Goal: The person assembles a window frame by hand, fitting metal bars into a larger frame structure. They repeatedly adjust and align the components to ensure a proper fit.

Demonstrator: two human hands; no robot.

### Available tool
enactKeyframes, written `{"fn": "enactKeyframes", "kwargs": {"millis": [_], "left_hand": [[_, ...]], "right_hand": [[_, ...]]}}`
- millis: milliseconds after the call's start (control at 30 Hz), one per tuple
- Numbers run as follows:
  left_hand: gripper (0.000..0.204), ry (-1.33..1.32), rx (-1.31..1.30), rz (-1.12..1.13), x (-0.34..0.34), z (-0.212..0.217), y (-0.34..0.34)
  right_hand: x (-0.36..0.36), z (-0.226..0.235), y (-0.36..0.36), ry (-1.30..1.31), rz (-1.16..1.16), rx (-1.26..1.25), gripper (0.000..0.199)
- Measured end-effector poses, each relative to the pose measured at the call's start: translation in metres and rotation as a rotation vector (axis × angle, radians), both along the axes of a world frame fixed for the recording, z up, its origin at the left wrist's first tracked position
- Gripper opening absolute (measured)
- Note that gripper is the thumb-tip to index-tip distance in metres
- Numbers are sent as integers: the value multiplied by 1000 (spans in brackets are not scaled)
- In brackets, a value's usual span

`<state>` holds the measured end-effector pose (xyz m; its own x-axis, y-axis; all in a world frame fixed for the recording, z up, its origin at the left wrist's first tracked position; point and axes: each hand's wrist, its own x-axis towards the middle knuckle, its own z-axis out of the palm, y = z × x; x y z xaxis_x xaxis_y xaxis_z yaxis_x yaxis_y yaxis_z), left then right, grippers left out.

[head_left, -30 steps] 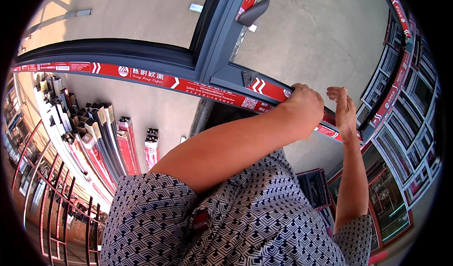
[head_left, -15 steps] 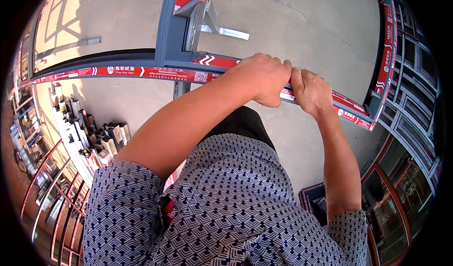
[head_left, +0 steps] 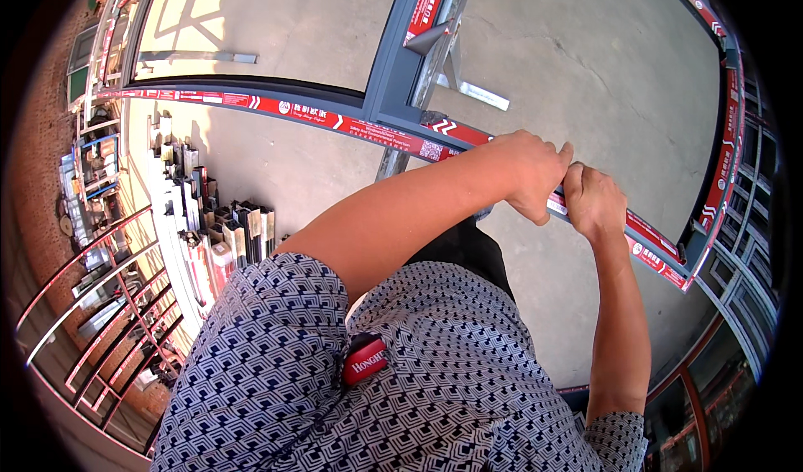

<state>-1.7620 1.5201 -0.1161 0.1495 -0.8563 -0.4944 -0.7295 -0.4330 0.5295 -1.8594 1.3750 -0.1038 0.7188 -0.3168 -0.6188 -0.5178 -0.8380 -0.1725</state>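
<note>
Shifted rightward in view with the window frame [head_left: 389, 70] since half a second earlier, curled left hand [head_left: 535, 175] then right hand [head_left: 597, 202] grasping over its near rail [head_left: 401, 124], across the front, and perhaps risked slipping on smooth red tape [head_left: 661, 264], jolting it.

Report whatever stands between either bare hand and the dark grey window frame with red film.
Nothing visible does: left hand and right hand both curl over the near side of the window frame. Red film may lie beneath; contact is hidden.
</note>
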Motion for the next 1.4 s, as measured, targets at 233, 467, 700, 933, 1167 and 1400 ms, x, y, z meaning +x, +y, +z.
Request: {"fn": "enactKeyframes", "kwargs": {"millis": [233, 467, 700, 933, 1167, 1400], "left_hand": [[120, 305, -65, 82, 12, 2, 1], [112, 140, -594, 506, 79, 36, -17], [110, 90, -360, 482, 86, -18, 39], [111, 250, 187, 278, 63, -21, 54], [115, 251, 136, 156, 65, 0, 70], [103, -166, -141, 3, 64, 10, 138]], "right_hand": [[-1, -1, -5, 41, 3, 4, 61], [-8, -8, -6, -59, 41, -25, 53], [-10, -2, -7, -62, 55, -5, 52], [-12, -3, -13, -67, 72, 28, 53], [-12, -1, -10, -67, 49, 32, 54], [-12, -3, -14, -71, 43, 38, 55]]}}
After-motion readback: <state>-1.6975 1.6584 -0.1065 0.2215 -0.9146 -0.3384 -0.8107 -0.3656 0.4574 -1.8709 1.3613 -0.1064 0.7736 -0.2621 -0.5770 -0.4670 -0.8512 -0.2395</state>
